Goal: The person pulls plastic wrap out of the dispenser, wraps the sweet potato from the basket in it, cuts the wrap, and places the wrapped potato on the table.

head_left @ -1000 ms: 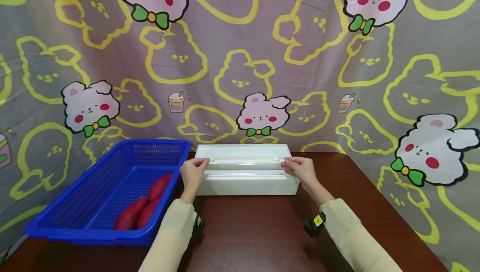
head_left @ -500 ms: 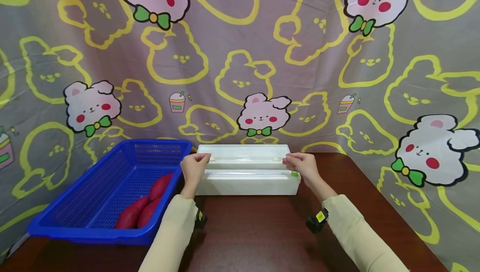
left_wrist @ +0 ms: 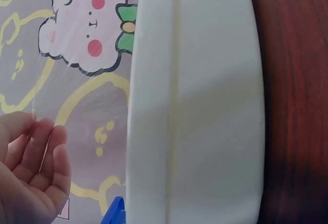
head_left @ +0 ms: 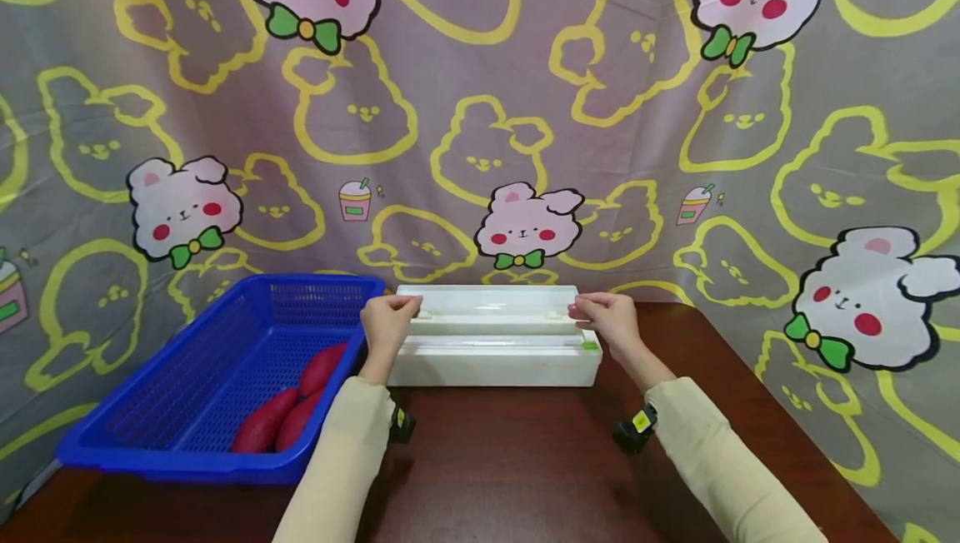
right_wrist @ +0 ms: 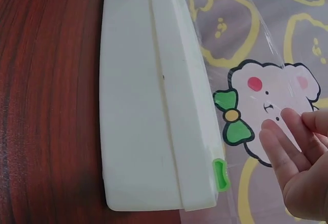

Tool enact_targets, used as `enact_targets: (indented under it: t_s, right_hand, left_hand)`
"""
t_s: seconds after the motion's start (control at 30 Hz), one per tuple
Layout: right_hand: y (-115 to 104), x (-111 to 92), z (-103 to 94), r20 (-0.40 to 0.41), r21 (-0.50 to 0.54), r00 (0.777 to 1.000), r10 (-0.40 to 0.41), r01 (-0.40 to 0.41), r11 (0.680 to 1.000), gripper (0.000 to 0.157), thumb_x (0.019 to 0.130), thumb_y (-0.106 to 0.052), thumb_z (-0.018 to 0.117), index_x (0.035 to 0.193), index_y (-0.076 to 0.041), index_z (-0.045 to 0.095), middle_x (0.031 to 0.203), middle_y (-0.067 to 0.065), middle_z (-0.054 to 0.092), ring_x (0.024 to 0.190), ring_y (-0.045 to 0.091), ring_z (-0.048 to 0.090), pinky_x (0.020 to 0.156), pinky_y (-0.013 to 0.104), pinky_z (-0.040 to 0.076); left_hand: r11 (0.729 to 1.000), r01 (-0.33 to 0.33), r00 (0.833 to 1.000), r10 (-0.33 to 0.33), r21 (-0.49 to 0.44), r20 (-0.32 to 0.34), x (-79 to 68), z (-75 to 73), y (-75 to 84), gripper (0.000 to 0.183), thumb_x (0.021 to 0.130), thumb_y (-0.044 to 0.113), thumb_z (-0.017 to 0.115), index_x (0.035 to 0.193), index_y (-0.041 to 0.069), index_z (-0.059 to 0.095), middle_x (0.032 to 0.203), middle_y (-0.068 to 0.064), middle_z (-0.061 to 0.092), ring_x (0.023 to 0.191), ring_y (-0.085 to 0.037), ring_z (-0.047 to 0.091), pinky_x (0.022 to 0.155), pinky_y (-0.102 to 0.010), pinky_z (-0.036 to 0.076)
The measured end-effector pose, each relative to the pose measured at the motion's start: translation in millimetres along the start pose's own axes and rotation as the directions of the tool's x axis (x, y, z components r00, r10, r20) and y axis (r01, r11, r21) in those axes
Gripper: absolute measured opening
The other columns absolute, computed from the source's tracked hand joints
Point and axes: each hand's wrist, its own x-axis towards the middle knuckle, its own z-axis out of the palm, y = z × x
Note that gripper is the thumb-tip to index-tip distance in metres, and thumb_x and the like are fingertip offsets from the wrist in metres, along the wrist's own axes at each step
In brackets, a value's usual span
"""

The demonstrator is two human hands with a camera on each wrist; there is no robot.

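Note:
A white plastic-wrap dispenser (head_left: 495, 371) stands at the back of the table with its lid raised. Between my hands stretches a sheet of clear plastic wrap (right_wrist: 266, 34), hard to see in the head view but showing streaks in both wrist views. My left hand (head_left: 385, 331) pinches one corner between thumb and fingertips, above the dispenser's left end. At the right end, my right hand (head_left: 613, 325) pinches the other corner. A green slide cutter (right_wrist: 220, 175) sits at the dispenser's right end. The wrap roll itself cannot be made out.
To the left stands a blue plastic basket (head_left: 187, 461) holding several red sweet-potato-like roots (head_left: 264, 422). Brown wooden tabletop (head_left: 502, 460) extends in front of the dispenser. Behind it hangs a patterned cloth (head_left: 637, 151).
Both hands have risen slightly from the dispenser, drawing the plastic wrap up between them. The green slide cutter, hidden a second ago, now shows below my right hand.

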Motion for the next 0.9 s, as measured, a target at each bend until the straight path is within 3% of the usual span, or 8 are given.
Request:
enact_targets:
  t_s: [0.27,0.5,0.7,0.83,0.9]
  right_hand:
    - [-6.7,1.6,-0.4,0.0,-0.038,1.0,-0.001,0.001,0.999,0.029,0.087,-0.008,0.057,0.103,0.016,0.057,0.08,0.012,0.067,0.066,0.01,0.064,0.062,0.032,0.052]
    - [-12.1,4.2,-0.3,-0.011,-0.043,1.0,0.01,-0.011,0.999,0.028,0.086,-0.008,0.057,0.102,0.015,0.058,0.077,0.01,0.067,0.064,0.008,0.063,0.063,0.035,0.052]
    - [-18.2,4.8,-3.5,0.031,-0.041,0.998,0.054,-0.053,0.998,0.031,0.087,-0.007,0.056,0.106,0.017,0.055,0.075,0.008,0.067,0.065,0.013,0.064,0.064,0.036,0.052]
    - [-25.2,6.6,-6.4,0.09,-0.075,0.989,0.114,-0.108,0.991,0.032,0.087,-0.008,0.056,0.108,0.016,0.054,0.08,0.014,0.067,0.064,0.018,0.065,0.065,0.038,0.051]
    - [-28.4,8.0,-8.0,0.126,-0.092,0.982,0.139,-0.128,0.988,0.032,0.088,-0.008,0.055,0.109,0.016,0.054,0.085,0.019,0.066,0.065,0.019,0.065,0.065,0.038,0.051]
  left_hand:
    - [1.0,-0.003,1.0,0.004,-0.01,0.02,3.8,-2.0,3.9,0.014,0.071,0.015,0.072,0.064,0.003,0.071,0.059,-0.007,0.064,0.053,-0.018,0.055,0.05,-0.025,0.038]
    - [1.0,0.013,1.0,-0.012,-0.027,0.028,7.4,-4.0,10.9,0.016,0.072,0.015,0.071,0.064,0.001,0.071,0.057,-0.007,0.063,0.05,-0.016,0.053,0.048,-0.025,0.037]
    - [0.998,0.067,0.987,-0.063,-0.019,0.149,11.7,-11.1,16.1,0.019,0.074,0.017,0.07,0.069,-0.002,0.071,0.058,-0.007,0.064,0.052,-0.016,0.058,0.047,-0.021,0.039]
    - [0.992,0.117,0.961,-0.103,-0.039,0.258,16.0,-17.2,18.7,0.021,0.077,0.016,0.068,0.077,-0.004,0.071,0.06,-0.008,0.064,0.053,-0.015,0.061,0.047,-0.022,0.045]
    - [0.988,0.144,0.939,-0.119,-0.053,0.323,18.2,-21.1,20.4,0.023,0.079,0.017,0.065,0.08,-0.006,0.07,0.062,-0.009,0.065,0.054,-0.015,0.061,0.048,-0.023,0.047]
